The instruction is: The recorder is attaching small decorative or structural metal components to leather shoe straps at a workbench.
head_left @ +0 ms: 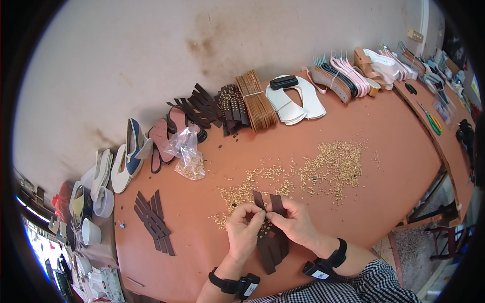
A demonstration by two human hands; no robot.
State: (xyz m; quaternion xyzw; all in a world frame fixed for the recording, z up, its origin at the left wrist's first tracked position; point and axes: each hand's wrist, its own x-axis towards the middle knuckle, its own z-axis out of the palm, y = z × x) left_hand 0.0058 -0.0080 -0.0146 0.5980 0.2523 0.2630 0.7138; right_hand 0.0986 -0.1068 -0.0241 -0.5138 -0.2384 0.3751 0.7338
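Note:
Between my hands is a dark brown strappy shoe upper point(273, 252), its strips crossing in a weave and dotted with small gold studs. My left hand point(244, 228) pinches the upper's left strip near its top, thumb and fingers pressed together. From the other side my right hand point(294, 220) grips the right strip, its thumb tip almost meeting the left one. Whether a single stud sits between the fingertips is too small to make out. Just beyond my hands, loose gold studs point(331, 164) lie scattered over the brown tabletop point(202, 232).
To the left lies another woven dark upper point(154, 222). Along the wall stand a clear bag of studs point(189, 164), studded dark uppers point(233, 108), a tan strap bundle point(255, 98), white shoe pieces point(298, 103) and bundled soles point(343, 76). Green-handled pliers point(433, 122) rest at right.

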